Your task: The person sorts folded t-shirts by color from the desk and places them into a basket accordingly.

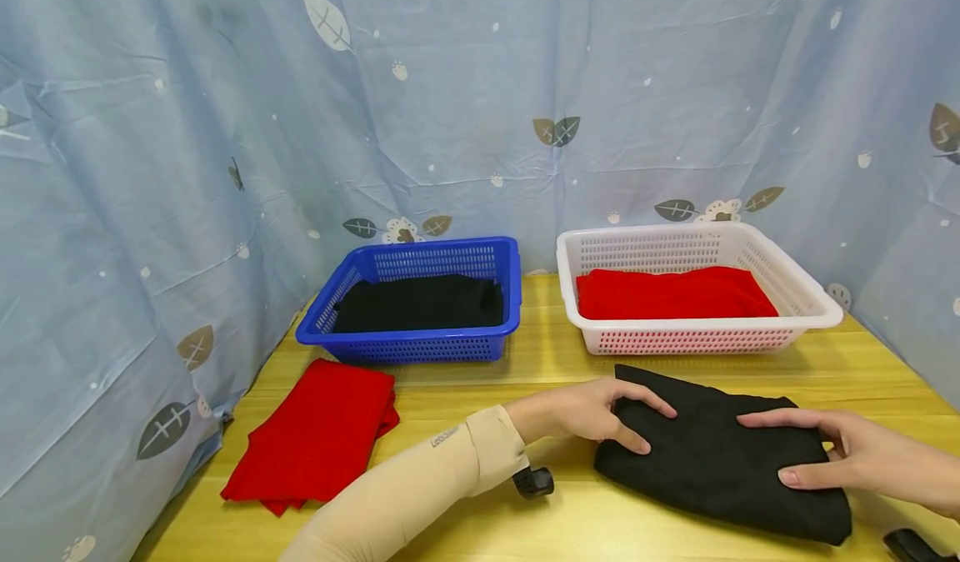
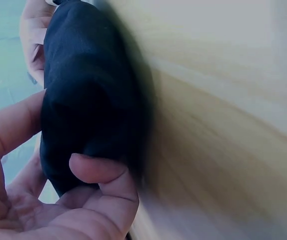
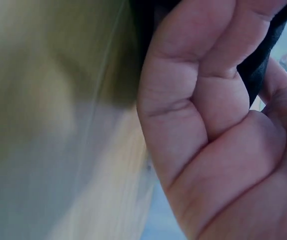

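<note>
A folded black cloth (image 1: 720, 454), perhaps a garment, lies tilted at the right front of the table. My left hand (image 1: 592, 412) grips its left end, thumb and a finger over the top. At the opposite end, my right hand (image 1: 855, 454) holds the cloth the same way. Up close in the left wrist view, the left hand (image 2: 58, 200) pinches the bundled black cloth (image 2: 93, 75), with some fingers tucked beneath. Bent fingers of the right hand (image 3: 203, 110) reach under the black cloth (image 3: 256, 70) in the right wrist view; their tips are hidden.
A folded red cloth (image 1: 318, 437) lies at the left of the wooden table (image 1: 450, 391). Behind it, a blue basket (image 1: 420, 345) holds black cloth (image 1: 420, 303). The white basket (image 1: 690, 337) at the back right contains red cloth (image 1: 675, 293). A patterned curtain (image 1: 465, 87) hangs behind.
</note>
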Action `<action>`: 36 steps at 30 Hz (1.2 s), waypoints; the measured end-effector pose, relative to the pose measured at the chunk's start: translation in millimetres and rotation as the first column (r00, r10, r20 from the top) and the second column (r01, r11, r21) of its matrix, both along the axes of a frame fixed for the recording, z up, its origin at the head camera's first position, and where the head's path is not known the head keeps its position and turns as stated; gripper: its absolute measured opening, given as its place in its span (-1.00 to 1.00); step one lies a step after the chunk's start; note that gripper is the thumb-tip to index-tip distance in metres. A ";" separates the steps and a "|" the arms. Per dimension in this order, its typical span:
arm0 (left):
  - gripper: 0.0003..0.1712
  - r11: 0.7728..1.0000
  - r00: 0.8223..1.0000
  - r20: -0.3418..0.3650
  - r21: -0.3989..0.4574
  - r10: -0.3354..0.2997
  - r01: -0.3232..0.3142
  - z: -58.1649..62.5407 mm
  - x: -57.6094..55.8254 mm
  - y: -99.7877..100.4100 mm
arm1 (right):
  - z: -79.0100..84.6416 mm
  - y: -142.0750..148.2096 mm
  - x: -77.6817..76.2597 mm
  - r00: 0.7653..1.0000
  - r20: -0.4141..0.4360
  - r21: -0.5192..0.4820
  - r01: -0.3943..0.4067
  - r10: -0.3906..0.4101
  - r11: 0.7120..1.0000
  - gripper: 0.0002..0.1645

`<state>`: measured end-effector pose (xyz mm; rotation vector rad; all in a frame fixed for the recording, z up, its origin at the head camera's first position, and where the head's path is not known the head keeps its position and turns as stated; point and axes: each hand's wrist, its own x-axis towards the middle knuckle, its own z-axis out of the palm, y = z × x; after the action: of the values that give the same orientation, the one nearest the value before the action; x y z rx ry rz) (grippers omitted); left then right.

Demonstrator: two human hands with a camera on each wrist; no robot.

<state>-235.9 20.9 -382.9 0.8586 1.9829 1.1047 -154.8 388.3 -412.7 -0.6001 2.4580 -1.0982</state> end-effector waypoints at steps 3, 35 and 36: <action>-0.39 1.000 0.999 -0.037 -0.003 0.013 -0.013 0.8 0.5 -5.1 | 3.2 -7.4 -0.3 1.000 -0.008 -0.002 0.004 -0.004 1.000 -0.31; -0.53 0.993 0.977 -0.203 0.114 0.061 -0.039 30.7 11.6 -83.6 | 39.8 -79.7 -14.3 0.995 -0.100 -0.051 -0.008 0.003 0.999 -0.29; -0.53 0.992 0.975 -0.212 0.118 0.066 -0.042 32.2 11.7 -86.3 | 41.6 -82.8 -14.7 0.993 -0.114 -0.055 -0.010 0.004 0.998 -0.29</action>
<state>-224.1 -65.4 -350.7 1.0266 2.1480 1.2075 -169.4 305.5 -371.1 -0.7063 2.5261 -1.1625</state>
